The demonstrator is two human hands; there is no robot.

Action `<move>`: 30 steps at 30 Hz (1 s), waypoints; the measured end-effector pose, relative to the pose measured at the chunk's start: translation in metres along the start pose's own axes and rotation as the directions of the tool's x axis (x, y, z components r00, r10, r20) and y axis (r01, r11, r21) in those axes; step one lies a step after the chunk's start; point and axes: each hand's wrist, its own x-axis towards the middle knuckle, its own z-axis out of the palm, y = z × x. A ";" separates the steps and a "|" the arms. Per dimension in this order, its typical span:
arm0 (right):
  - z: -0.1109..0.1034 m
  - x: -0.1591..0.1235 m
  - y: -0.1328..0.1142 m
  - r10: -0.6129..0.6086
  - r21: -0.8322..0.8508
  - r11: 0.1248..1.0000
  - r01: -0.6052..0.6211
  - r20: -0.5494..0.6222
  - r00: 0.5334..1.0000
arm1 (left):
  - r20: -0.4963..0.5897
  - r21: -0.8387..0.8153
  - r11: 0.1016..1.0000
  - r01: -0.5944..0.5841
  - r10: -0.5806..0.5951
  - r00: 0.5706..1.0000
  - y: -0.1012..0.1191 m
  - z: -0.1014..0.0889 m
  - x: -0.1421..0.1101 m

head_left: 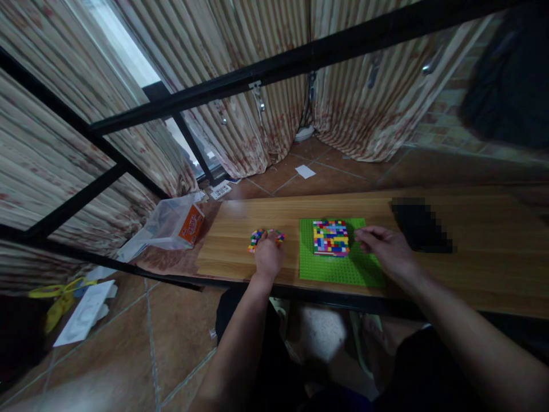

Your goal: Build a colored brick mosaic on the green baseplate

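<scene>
A green baseplate (pixel 338 266) lies on the wooden table (pixel 472 263), with a block of many-coloured bricks (pixel 330 237) built on its far half. My right hand (pixel 384 247) rests on the plate's right edge, fingers curled and pointing at the block's right side; whether it pinches a brick is hidden. My left hand (pixel 269 253) sits over a small pile of loose coloured bricks (pixel 257 237) left of the plate, fingers bent down into the pile.
A dark blurred object (pixel 422 226) lies on the table right of the plate. A clear plastic bag with an orange box (pixel 180 226) sits at the table's left end. Black metal bars (pixel 300 57) cross overhead. Curtains hang behind; papers lie on the tiled floor.
</scene>
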 end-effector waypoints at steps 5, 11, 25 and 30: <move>0.002 0.000 0.000 0.006 -0.010 1.000 -0.006 0.004 1.000 | -0.060 -0.149 0.989 -0.023 0.014 0.998 -0.005 0.003 0.005; 0.005 -0.003 -0.002 0.013 -0.025 1.000 -0.013 0.022 1.000 | -0.042 -0.208 0.973 -0.100 0.093 0.995 -0.007 0.012 0.008; 0.000 -0.003 0.003 -0.001 -0.205 0.979 0.010 0.042 0.999 | -0.020 -0.171 0.976 -0.139 0.138 0.990 -0.006 0.020 0.003; -0.009 -0.006 0.003 -0.107 -0.409 0.905 0.113 0.038 0.994 | -0.039 -0.200 0.970 -0.136 0.131 0.991 0.000 0.021 -0.001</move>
